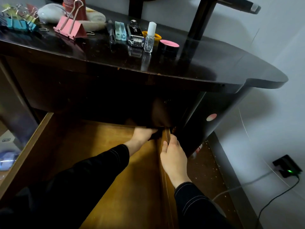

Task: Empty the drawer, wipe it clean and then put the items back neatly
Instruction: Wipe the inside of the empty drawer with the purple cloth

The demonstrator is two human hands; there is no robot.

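Two dark sleeves, the left (92,172) and the right (194,200), reach forward from the bottom edge over the open wooden drawer (28,156), which stands pulled out below the black desk (214,66). The left hand (142,136) stretches palm down into the drawer's far right corner and lies on a dark cloth (154,136). Its fingertips run into shadow, so I cannot tell whether they clasp the cloth or press it flat. The right hand (173,156) grasps the drawer's right side wall, fingers curled over the outside and thumb on the inner face.

On the desk lie one big pink binder clip (71,28), a tangle of smaller coloured clips (19,22) too jumbled to count, two pale blue pegs (120,31) side by side, one black-and-silver case (134,33), one clear bottle (149,38) with a white cap, and one black jar (169,46) with a pink lid. A red tube (74,7) shows white letters beginning "MAKE". The case bears silver script, too small to read.
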